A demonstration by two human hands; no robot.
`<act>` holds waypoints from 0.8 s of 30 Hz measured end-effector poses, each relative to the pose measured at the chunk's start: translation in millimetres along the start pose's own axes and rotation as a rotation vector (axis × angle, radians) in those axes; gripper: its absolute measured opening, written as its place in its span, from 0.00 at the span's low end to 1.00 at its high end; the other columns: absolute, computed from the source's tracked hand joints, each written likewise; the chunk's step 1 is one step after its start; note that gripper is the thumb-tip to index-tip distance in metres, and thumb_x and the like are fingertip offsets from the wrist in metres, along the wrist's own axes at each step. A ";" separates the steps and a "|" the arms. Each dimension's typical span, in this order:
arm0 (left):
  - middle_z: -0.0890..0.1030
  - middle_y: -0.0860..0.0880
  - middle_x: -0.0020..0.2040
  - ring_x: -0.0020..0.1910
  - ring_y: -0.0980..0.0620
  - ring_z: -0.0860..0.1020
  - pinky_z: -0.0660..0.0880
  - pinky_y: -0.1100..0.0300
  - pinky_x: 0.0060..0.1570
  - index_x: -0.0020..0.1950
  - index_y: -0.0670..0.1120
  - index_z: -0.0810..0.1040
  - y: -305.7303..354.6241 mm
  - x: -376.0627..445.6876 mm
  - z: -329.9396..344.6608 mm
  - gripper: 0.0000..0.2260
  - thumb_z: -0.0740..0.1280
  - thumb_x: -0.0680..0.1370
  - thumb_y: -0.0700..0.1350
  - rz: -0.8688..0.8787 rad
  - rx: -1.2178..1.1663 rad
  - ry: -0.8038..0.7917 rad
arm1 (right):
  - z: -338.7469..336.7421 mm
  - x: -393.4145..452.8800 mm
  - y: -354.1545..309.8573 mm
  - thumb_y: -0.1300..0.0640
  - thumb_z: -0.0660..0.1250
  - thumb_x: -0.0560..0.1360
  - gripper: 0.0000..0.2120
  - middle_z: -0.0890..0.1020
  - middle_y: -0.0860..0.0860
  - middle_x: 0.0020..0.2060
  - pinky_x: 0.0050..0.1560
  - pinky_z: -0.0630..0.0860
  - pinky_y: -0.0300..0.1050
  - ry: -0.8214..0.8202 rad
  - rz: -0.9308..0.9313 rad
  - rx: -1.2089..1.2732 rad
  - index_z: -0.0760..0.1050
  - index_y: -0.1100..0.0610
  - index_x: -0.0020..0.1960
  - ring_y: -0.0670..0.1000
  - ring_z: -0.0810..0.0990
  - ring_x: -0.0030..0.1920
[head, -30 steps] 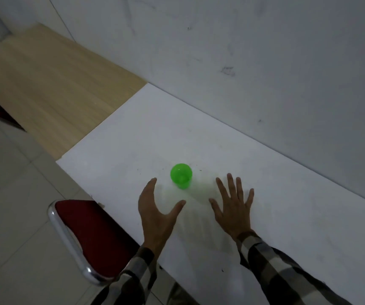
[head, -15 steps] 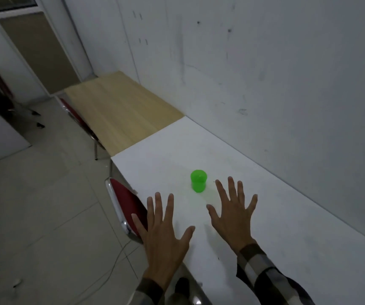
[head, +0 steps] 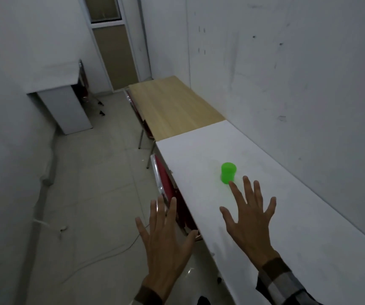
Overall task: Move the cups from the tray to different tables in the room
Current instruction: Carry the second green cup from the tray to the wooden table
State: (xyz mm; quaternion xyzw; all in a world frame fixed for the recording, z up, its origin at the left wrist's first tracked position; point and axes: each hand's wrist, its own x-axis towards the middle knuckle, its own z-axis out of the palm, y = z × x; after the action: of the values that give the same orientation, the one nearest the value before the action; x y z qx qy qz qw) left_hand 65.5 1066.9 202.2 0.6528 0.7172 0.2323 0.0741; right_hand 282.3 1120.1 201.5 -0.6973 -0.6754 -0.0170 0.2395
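Note:
A small bright green cup [head: 228, 173] stands upside down on the white table [head: 291, 212] along the right wall. My right hand [head: 248, 219] hovers over the table just near of the cup, fingers spread, holding nothing; its index fingertip overlaps the cup's base in the view. My left hand [head: 166, 236] is spread open over the floor, left of the table's edge, also holding nothing. No tray is in view.
A wooden table [head: 172, 106] adjoins the white one further along the wall. Red chairs [head: 168, 190] are tucked under both. A white desk [head: 67, 102] stands at the left wall, a door [head: 115, 51] at the back. Cables [head: 102, 256] lie on the floor.
The view has swung up and left, showing more of the room. Both hands have drawn back from the cup, which stays put. My left hand has moved off the table over the floor.

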 end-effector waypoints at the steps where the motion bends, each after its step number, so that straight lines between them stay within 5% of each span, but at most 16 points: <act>1: 0.42 0.53 0.87 0.86 0.52 0.37 0.28 0.35 0.79 0.86 0.59 0.46 -1.3 -15.5 -6.7 0.45 0.58 0.74 0.74 -0.010 -0.010 0.009 | -6.0 -10.4 -4.2 0.36 0.58 0.78 0.36 0.58 0.56 0.84 0.76 0.49 0.79 0.002 -0.015 0.003 0.63 0.47 0.83 0.61 0.54 0.85; 7: 0.40 0.54 0.86 0.85 0.53 0.36 0.26 0.37 0.78 0.85 0.61 0.45 -13.0 -122.4 -40.1 0.43 0.56 0.74 0.74 -0.062 -0.024 0.073 | -35.8 -89.1 -31.1 0.36 0.64 0.76 0.37 0.59 0.56 0.84 0.76 0.47 0.78 0.044 -0.140 0.035 0.64 0.47 0.82 0.62 0.55 0.84; 24: 0.35 0.55 0.86 0.83 0.56 0.30 0.26 0.37 0.78 0.83 0.63 0.36 27.1 -407.9 -142.1 0.44 0.57 0.75 0.74 -0.309 0.029 0.244 | -171.8 -310.0 -52.1 0.34 0.60 0.76 0.38 0.60 0.57 0.84 0.74 0.51 0.80 0.028 -0.436 0.174 0.65 0.49 0.82 0.63 0.58 0.83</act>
State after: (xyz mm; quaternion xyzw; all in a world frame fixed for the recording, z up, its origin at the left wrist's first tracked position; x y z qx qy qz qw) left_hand 87.5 638.4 258.7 0.5031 0.8157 0.2852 0.0120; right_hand 257.3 767.9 262.1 -0.5111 -0.8057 -0.0194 0.2987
